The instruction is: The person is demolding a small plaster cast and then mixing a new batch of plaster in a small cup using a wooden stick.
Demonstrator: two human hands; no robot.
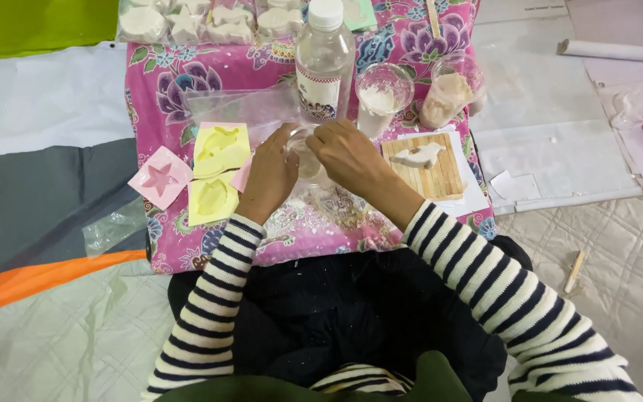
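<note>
Near the middle of the bench (pixel 411 223), which is draped in a pink flowered cloth, both hands meet around a small clear cup (pixel 305 156). Left hand (pixel 269 179) closes its grip on the cup's side; right hand (pixel 347 152) pinches its rim. Just behind stands a clear bottle (pixel 324 63). Two yellow moulds (pixel 216 171) lie toward the left edge, and a white dolphin cast (pixel 418 155) rests on a stick mat (pixel 429 167) to the right.

bright, even overhead light, soft faint shadows, slight blur, mild wide-angle stretch at edges
</note>
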